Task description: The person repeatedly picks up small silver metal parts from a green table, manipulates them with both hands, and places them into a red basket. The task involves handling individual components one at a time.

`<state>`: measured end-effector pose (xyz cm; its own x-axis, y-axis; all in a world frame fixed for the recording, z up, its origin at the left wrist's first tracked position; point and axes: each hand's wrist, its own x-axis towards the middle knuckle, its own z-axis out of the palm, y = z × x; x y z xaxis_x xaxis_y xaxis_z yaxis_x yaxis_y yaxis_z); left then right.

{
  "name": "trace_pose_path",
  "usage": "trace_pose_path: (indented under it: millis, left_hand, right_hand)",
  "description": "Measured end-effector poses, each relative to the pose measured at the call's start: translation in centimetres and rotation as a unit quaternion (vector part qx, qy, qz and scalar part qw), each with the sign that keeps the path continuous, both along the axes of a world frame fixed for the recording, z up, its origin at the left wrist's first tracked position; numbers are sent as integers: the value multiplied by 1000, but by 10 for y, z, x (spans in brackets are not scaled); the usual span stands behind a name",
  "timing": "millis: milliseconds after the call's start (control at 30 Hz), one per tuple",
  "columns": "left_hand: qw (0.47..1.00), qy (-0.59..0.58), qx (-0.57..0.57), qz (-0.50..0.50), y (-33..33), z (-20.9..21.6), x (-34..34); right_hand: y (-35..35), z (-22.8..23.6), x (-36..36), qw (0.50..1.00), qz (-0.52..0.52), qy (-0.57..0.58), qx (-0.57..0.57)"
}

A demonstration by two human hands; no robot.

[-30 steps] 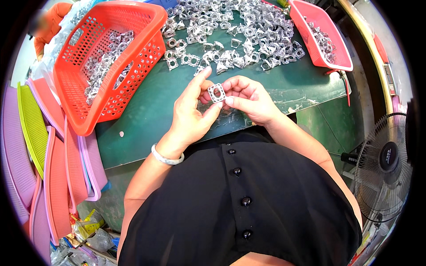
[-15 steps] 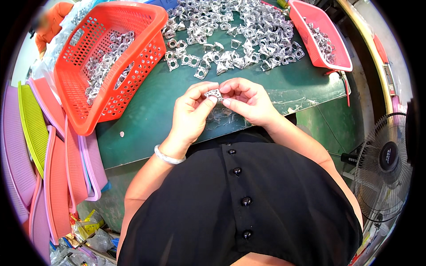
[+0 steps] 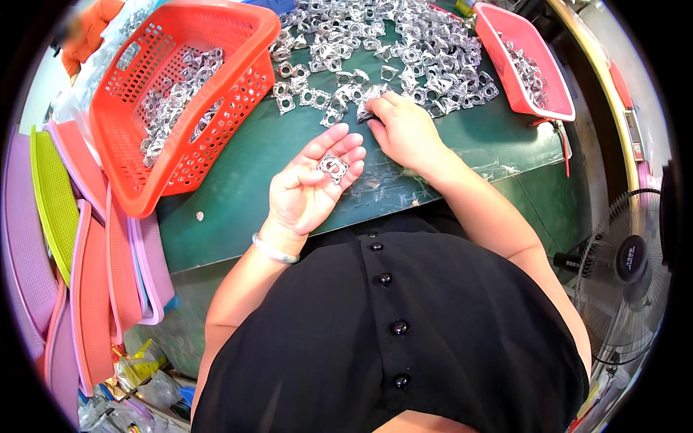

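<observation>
My left hand (image 3: 296,198) is turned palm up over the near part of the green table (image 3: 238,184). A small silvery metal part with a round opening (image 3: 333,168) lies across its curled fingers, with the thumb against it. My right hand (image 3: 410,133) reaches to the near edge of a spread-out heap of similar metal parts (image 3: 440,61). There its fingertips close on another metal part (image 3: 363,112), mostly covered by the fingers.
A tilted red perforated basket (image 3: 242,108) holding metal parts stands on the left. At the right is a pink basket (image 3: 552,86) with more. Stacked coloured baskets (image 3: 54,209) fill the left side; a fan (image 3: 629,258) stands right. Another person (image 3: 97,32) is far left.
Both hands were together at the metal part. Now my right hand has let go and moved forward to the heap, while my left hand has opened palm up with the part on its fingers.
</observation>
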<state>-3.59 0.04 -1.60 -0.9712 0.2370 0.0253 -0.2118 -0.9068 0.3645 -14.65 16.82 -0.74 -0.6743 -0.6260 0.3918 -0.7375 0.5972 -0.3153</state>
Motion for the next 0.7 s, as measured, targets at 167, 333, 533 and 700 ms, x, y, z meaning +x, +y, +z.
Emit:
trace_pose_path:
  millis: [167,333,533,700]
  left_hand:
    - [1000,-12,16,-8,-1,0,1]
    - [988,-92,-126,18,-3,1,2]
    - [944,-170,-277,53,4,6,2]
    - [945,-168,-275,47,10,10,0]
  right_hand:
    - [-7,-4,-2,998,-31,16,48]
    - [-9,-10,-8,999,-25,19,34]
    - [-3,-7,-1,988,3,-126,-89]
    - [0,-1,14,896,49,-361,-253]
